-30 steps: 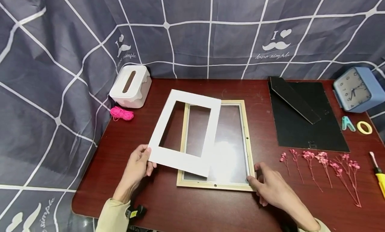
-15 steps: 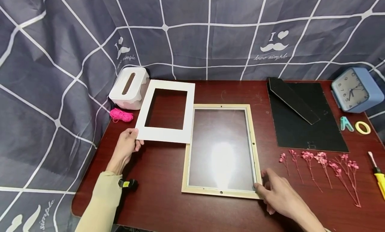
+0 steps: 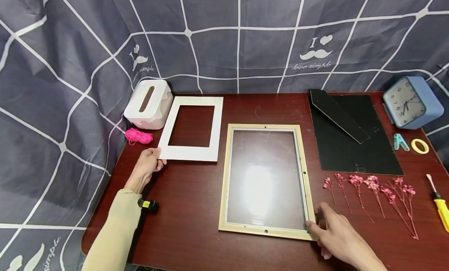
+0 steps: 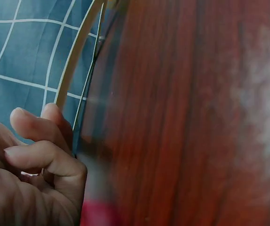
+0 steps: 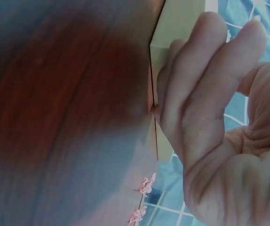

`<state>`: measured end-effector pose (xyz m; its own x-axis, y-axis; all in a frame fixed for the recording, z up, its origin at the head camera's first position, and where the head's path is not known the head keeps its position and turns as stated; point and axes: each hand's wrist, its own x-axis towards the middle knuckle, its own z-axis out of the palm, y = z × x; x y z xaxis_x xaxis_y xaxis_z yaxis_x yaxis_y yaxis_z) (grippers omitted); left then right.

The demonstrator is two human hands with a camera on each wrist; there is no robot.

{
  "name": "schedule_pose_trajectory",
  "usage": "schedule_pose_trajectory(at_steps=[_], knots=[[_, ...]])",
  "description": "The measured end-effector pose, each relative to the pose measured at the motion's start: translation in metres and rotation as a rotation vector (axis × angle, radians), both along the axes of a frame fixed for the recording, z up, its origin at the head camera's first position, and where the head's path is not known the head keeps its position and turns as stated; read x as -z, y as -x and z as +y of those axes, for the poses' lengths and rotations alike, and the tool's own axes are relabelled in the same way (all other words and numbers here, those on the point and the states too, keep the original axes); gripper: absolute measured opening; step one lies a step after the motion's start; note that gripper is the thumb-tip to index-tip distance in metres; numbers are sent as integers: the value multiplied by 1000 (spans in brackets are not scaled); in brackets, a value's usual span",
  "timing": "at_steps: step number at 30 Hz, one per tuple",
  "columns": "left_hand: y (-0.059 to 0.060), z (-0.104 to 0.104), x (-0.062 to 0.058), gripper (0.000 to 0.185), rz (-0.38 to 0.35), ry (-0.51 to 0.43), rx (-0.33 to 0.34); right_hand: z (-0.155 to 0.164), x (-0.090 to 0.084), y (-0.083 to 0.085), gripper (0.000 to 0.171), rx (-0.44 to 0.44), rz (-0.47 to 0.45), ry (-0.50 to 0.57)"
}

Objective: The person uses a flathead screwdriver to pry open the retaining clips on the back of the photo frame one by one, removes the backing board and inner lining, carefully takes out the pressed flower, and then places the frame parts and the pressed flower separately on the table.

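In the head view, my left hand (image 3: 145,165) pinches the lower left corner of a white picture mat (image 3: 189,153) with a rectangular opening, low over the table beside the tissue box. A light wooden picture frame (image 3: 266,231) with a clear pane (image 3: 261,177) lies in the middle. At its lower right corner, my right hand (image 3: 333,232) holds it, thumb on the top edge and fingers along the outer side. The left wrist view has my curled left fingers (image 4: 55,155) at the mat's edge. Seen from the right wrist, my fingers (image 5: 196,94) are beside the frame's pale side.
A black backing board (image 3: 354,158) with a stand leg lies right of the frame. Several pink dried flowers (image 3: 372,183) are in front of it. Farther right are a blue clock (image 3: 417,103), letter shapes and a yellow screwdriver (image 3: 441,212). Pink string (image 3: 138,136) lies by the tissue box (image 3: 149,103).
My left hand has carried the mat off the frame, to the left and back towards the tissue box. The frame has shifted slightly right and nearer, with my right hand still at its corner.
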<state>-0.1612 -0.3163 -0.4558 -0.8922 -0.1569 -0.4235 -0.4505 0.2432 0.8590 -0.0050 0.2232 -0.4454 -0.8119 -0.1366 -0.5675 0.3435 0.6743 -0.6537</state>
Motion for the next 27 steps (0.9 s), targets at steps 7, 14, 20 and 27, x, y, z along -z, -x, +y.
schedule_pose_trajectory(at_steps=[7, 14, 20, 27], knots=[[4, -1, -2, 35, -56, 171, 58, 0, 1, 0, 38, 5, 0, 6], [7, -7, -1, 37, -86, 363, 111, 0, 2, 0, 39, 7, 4, 2], [8, -9, -2, 38, -97, 396, 120, 1, 2, -1, 39, 4, 15, 15], [11, -11, -3, 42, -92, 401, 128, 1, 1, -1, 37, 5, 17, 15]])
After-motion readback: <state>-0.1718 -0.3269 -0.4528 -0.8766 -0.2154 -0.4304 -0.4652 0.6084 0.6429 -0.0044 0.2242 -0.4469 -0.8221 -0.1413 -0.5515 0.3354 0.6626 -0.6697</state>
